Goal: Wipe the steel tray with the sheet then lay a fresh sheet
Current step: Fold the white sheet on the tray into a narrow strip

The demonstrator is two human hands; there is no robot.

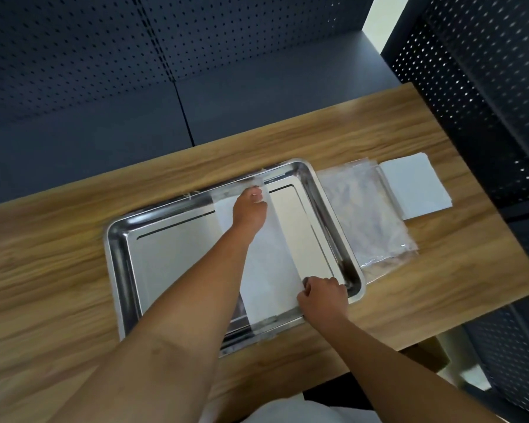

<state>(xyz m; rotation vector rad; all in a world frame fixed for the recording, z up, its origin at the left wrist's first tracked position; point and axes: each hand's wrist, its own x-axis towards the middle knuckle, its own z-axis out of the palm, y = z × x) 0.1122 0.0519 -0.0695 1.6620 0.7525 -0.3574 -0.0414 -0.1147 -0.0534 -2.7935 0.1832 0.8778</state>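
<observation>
Both hands pinch the sheet lying across the tray: left grip at the tray's far rim, right grip at its near rim. Uneven pulling could tear or skew it.

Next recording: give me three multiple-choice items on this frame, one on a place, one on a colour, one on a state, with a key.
1. Where does the white stack lie?
A. inside the tray
B. on the table right of the tray, past the plastic bag
C. left of the tray

2. What colour is the table?
A. wood brown
B. white
C. green

3. What is the left hand doing?
A. hanging idle off the table
B. holding a cup
C. holding the sheet at its far end

Key: 1 B, the stack sits beyond the plastic bag, beside the tray. 2 A, the wood grain shows. 3 C, its fingers hold the sheet at the far rim, while the right hand holds the near end.
</observation>
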